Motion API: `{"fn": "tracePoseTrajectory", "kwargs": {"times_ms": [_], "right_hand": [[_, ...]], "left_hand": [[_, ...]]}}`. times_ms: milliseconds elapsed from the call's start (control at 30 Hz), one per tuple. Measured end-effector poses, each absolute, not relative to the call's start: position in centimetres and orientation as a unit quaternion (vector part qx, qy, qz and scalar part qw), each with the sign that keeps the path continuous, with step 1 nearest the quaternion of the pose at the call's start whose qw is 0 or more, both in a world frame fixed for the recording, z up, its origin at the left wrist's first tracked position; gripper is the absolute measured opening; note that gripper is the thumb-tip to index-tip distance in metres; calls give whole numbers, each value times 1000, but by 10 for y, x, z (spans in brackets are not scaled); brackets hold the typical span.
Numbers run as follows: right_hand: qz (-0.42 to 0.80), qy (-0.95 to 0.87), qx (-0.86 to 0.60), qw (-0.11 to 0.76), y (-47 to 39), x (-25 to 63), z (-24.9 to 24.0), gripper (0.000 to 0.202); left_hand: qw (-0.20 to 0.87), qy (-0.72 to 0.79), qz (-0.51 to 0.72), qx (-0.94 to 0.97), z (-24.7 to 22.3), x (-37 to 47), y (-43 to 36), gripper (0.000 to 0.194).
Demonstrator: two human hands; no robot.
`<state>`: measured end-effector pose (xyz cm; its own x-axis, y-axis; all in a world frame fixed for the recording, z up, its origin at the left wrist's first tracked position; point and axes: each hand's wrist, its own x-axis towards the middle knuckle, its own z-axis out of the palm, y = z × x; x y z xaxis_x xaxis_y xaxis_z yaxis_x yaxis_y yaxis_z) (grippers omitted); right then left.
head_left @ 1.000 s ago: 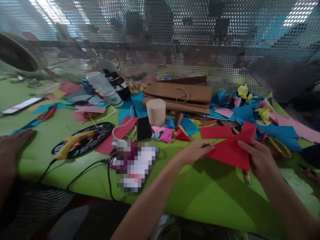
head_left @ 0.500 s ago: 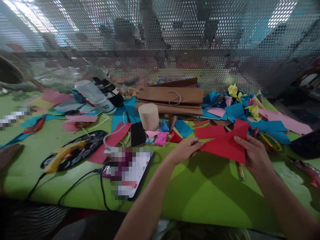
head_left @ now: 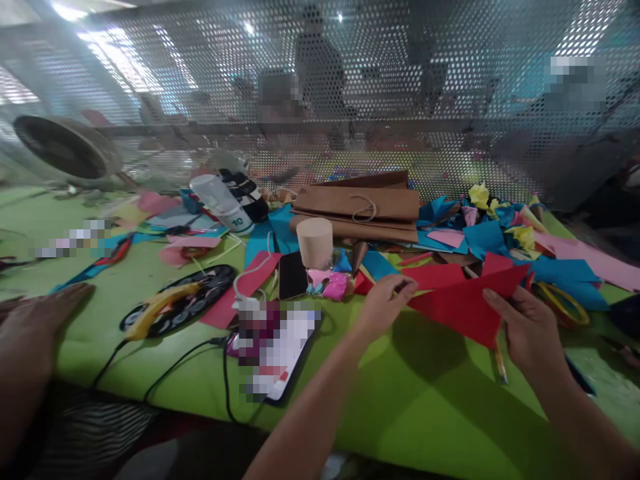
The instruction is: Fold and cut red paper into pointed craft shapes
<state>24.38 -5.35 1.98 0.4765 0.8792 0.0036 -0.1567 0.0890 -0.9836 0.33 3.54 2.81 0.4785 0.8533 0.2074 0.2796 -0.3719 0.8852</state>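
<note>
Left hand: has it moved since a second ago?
Yes, slightly: the left hand is now nearer the pink packet, shifted left and up in the view.

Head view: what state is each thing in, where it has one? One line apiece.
Red paper, folded, held up
Right hand, closed on the red paper
Left hand, curled near the red paper, contact unclear
Near phone, lit
Black phone, dark
Yellow corded tool, lying down, power unclear
Bottle marked 10, tilted
Pale cylinder, upright
Brown paper, folded
Yellow paper, crumpled
Co-worker's hand, resting on the table
</note>
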Motion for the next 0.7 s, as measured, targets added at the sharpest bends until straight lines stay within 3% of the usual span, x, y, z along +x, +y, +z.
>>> {"fn": "tracePoseTrajectory", "kwargs": {"times_ms": [167,333,467,700], "right_hand": [[383,-373,-577,617,-55,241,19,37],[251,-419,-599,634,-52,244,22,49],[310,-395,-587,635,-49,245,20,38],[423,-302,-552,653,-47,239,26,42]], "left_hand": [[453,360,299,759,24,12,26,27],[438,396,360,722,16,13,26,25],[433,393,374,720,19,13,24,23],[350,397,374,762,26,13,21,19]]}}
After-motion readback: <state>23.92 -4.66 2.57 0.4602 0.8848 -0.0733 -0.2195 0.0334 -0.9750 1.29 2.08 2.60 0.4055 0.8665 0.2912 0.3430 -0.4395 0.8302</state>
